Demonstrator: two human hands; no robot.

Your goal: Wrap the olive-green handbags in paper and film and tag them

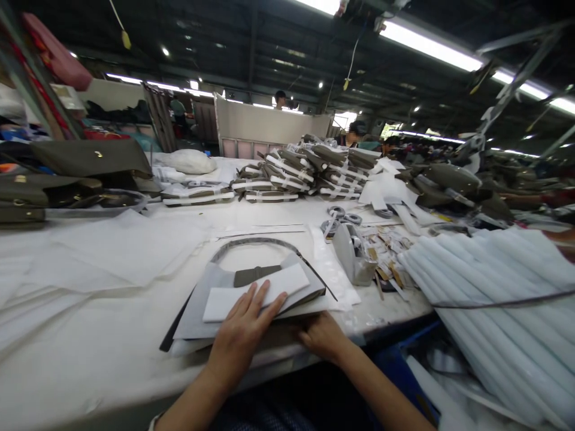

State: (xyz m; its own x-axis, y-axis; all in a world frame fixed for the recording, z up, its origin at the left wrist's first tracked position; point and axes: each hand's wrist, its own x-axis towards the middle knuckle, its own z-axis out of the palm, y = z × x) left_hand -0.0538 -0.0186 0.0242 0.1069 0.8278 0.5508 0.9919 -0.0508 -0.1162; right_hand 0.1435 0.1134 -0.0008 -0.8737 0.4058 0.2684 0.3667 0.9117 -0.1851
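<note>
Two hands pressing: left hand flat, spread on foam strip; right hand at edge of wrapped bag, grip unclear.

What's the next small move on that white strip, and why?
Probably slide the left hand rightward along the white strip, pressing it down. Its fingers cover only the strip's near-left part, the rest lies uncovered across the grey panel stack, and the right hand sits at the stack's near edge, seemingly steadying it.
</note>
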